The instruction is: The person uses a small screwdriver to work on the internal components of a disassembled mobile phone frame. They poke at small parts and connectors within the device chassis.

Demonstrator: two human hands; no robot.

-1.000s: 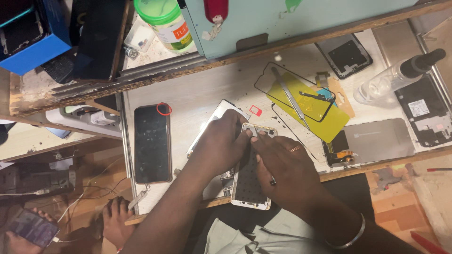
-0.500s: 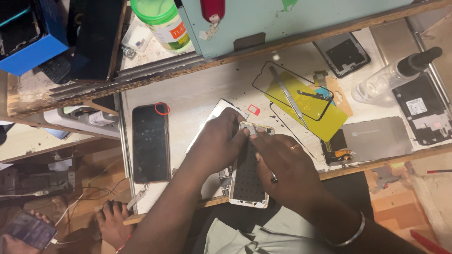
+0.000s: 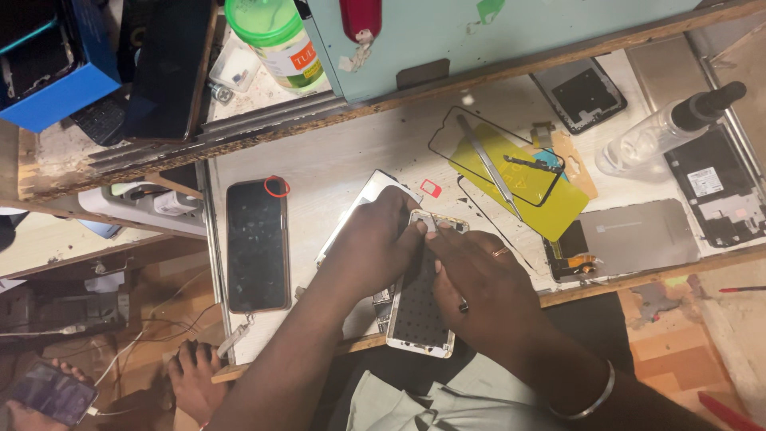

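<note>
An opened phone frame [image 3: 419, 307] with a white rim lies at the bench's near edge, under both hands. The left hand [image 3: 373, 243] curls its fingers over the frame's top left corner, gripping it. The right hand [image 3: 479, 275] presses bunched fingertips on the frame's upper end; whether they pinch a tool I cannot tell. Left of the fingers lies a dark phone [image 3: 258, 243]. Beyond the fingers, to the right, tweezers [image 3: 488, 166] rest on a yellow sheet [image 3: 542, 199], with a clear bottle [image 3: 666, 132] farther right.

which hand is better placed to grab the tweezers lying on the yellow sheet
Right, probably. The right hand rests on the phone frame, on the side nearer the tweezers on the yellow sheet. The left hand sits further away and would cross over.
</note>
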